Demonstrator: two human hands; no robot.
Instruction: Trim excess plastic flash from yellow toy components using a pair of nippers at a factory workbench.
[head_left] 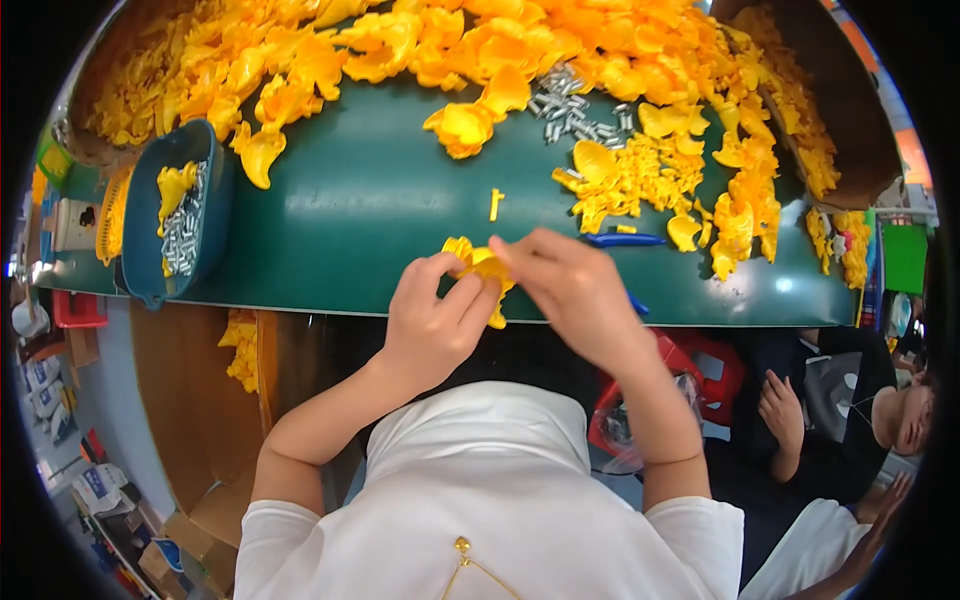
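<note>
At the near edge of the green table [330, 225], a curved yellow plastic piece [490, 268] is pinched between my two hands. My left hand [432, 318] grips it from the left, fingers bent around it. The right hand [575, 290] closes thumb and fingertips on its upper right side; the exact contact is partly hidden. Just beyond lies a small yellow plastic part [495, 204]. A blue-handled tool [625, 240] rests right of my right hand, partly covered by it. Small yellow parts [650, 178] and short silver metal cylinders [575, 110] are heaped farther right.
Large yellow shells [500, 45] pile along the far side. A blue basket [143, 245] with metal cylinders stands at left, a cardboard box [850, 130] at far right. Another open carton [185, 400] is below the table's left. A person in dark clothes [850, 430] is at right.
</note>
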